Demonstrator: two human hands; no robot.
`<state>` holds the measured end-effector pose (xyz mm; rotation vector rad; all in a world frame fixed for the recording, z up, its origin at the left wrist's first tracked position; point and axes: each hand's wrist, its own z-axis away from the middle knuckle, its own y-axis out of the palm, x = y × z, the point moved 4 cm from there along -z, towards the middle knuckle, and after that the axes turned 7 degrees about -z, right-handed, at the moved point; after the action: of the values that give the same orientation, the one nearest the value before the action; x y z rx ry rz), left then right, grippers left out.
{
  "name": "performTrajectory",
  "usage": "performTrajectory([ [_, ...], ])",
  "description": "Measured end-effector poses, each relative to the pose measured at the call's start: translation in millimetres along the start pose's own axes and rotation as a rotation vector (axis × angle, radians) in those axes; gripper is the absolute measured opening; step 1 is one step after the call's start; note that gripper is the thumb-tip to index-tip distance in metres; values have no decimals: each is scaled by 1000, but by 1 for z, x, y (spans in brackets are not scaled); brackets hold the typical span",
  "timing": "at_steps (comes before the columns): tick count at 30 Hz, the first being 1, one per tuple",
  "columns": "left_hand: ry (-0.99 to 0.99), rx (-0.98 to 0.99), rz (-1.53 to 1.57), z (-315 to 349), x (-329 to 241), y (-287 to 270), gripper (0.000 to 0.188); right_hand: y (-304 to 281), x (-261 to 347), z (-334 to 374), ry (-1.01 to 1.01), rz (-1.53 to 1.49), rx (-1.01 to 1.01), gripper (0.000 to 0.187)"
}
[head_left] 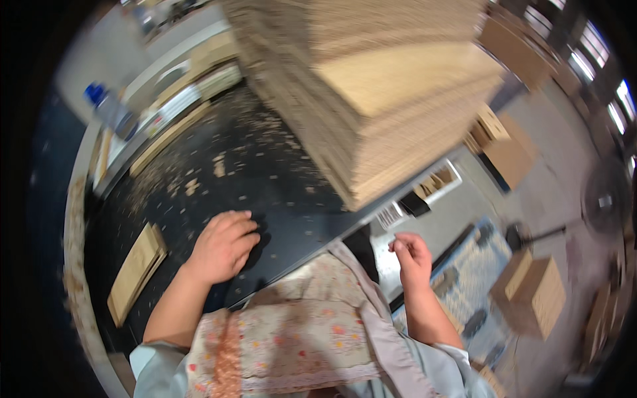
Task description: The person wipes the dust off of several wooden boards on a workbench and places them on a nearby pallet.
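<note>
My left hand [225, 247] is over the black tabletop [292, 229], palm down, its fingers loosely bent with nothing seen in them. My right hand [413, 260] is raised off the table's right edge, fingers curled in toward the thumb; no object shows between them. Ahead of both hands rises a tall stack of wooden boards [405, 159], its edges smeared by motion and a paler board face showing partway up. To the left of my left hand lie a few curved wooden strips [137, 273], one against another. Neither hand touches the stack or the strips.
Wood chips [219, 166] litter the tabletop. A clear bottle with a blue cap [114, 114] stands at the far left by a raised ledge. On the right are a blue dust-covered platform [468, 282], a wooden block stack [531, 295] and a black fan [602, 199].
</note>
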<state>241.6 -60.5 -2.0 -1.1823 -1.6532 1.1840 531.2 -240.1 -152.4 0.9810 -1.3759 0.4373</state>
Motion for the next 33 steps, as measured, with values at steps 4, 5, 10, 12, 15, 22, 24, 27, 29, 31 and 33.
performTrajectory([
  [4,-377,13,-116,54,45,-15,36,98,43,-8,-198,273,533,16],
  [5,-455,27,-158,69,54,-21,40,123,49,-11,-257,300,666,17],
  [10,-984,-5,-287,168,101,-48,47,196,35,-13,-210,353,938,14],
  [12,-1232,-36,-256,230,118,-50,48,219,29,-14,-207,355,1026,13],
  [15,-1451,-15,-222,291,140,-45,49,244,16,-18,-164,392,1089,14],
  [22,-1378,-174,77,281,205,-35,51,320,-5,-71,-241,525,1119,16],
  [24,-1384,-163,142,279,244,-19,52,344,-23,-94,-163,563,1040,18],
  [27,-1486,-191,263,262,303,-10,53,371,-59,-140,28,535,937,26],
  [29,-1522,-250,236,248,336,0,51,387,-87,-178,63,626,886,36],
  [31,-1594,-268,228,244,361,13,53,409,-99,-217,-241,812,854,41],
  [33,-1697,-232,225,242,381,20,54,439,-98,-248,-240,912,790,45],
])
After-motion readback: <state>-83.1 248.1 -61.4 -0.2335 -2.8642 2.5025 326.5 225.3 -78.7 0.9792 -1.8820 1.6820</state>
